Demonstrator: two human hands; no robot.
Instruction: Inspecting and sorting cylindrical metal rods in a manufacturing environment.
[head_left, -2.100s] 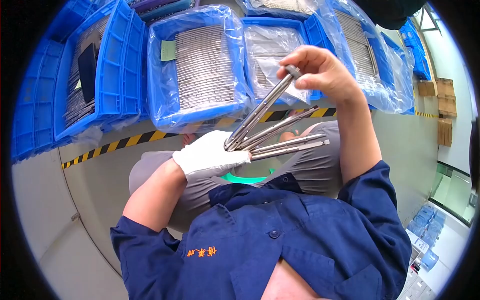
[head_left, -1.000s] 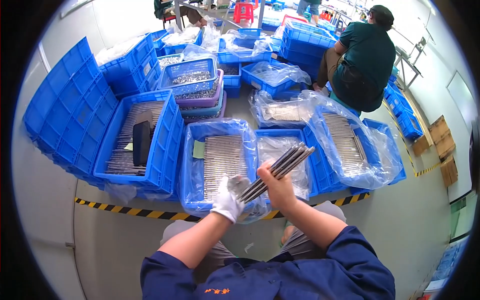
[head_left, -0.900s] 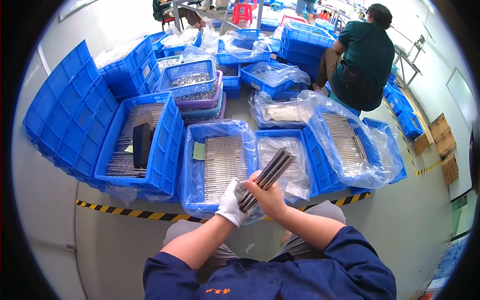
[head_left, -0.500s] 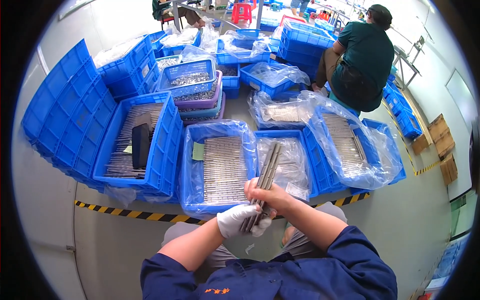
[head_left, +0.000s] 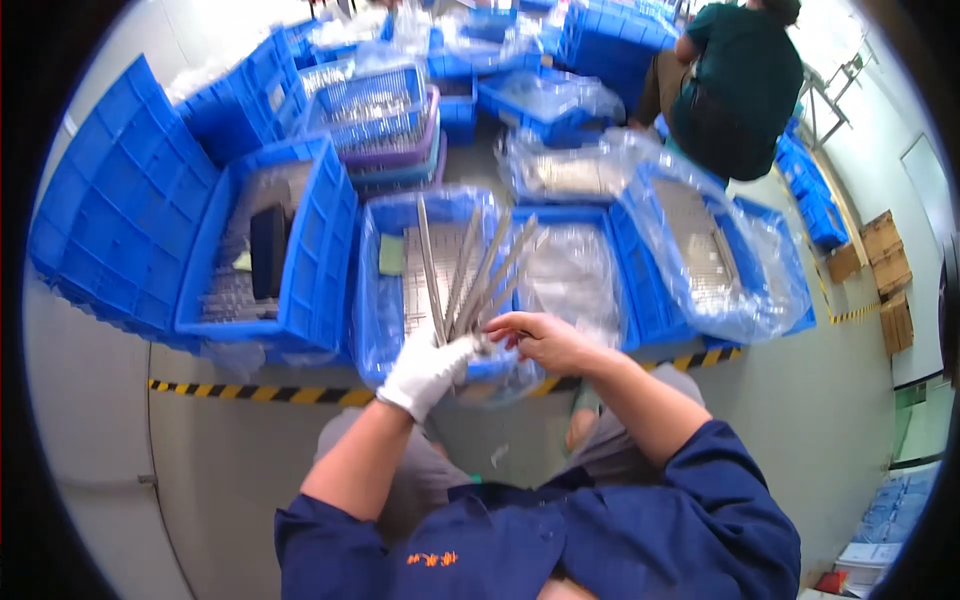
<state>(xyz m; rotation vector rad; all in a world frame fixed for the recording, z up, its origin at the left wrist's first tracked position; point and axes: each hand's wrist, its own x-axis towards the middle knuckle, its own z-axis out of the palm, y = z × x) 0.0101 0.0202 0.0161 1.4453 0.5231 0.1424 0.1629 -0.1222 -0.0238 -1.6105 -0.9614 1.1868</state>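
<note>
My left hand (head_left: 425, 372), in a white glove, is closed around the lower ends of several long, slim metal bars (head_left: 461, 280). The bars stand up from the fist and spread apart like a fan, blurred by motion. Just right of their lower ends is my bare right hand (head_left: 548, 343), its fingers bent and apart, the index finger reaching toward the bars. Whether it touches them I cannot tell. Behind the bars stands a blue bin (head_left: 369, 300) lined with clear plastic, with rows of similar bars and a green paper slip (head_left: 391, 255) in it.
At the left, a blue crate (head_left: 325, 240) holds bars and a dark flat object (head_left: 268, 250). Plastic-lined bins (head_left: 660, 300) stand at the right. Baskets of small metal parts (head_left: 365, 115) are stacked behind. A person in dark green (head_left: 745, 95) sits at the far right. Striped tape (head_left: 250, 392) marks the floor.
The bars have gone from a tight bundle in both hands to a loose fan in my left hand. That hand has moved left and up; my right hand has come off the bundle. The view has tilted down.
</note>
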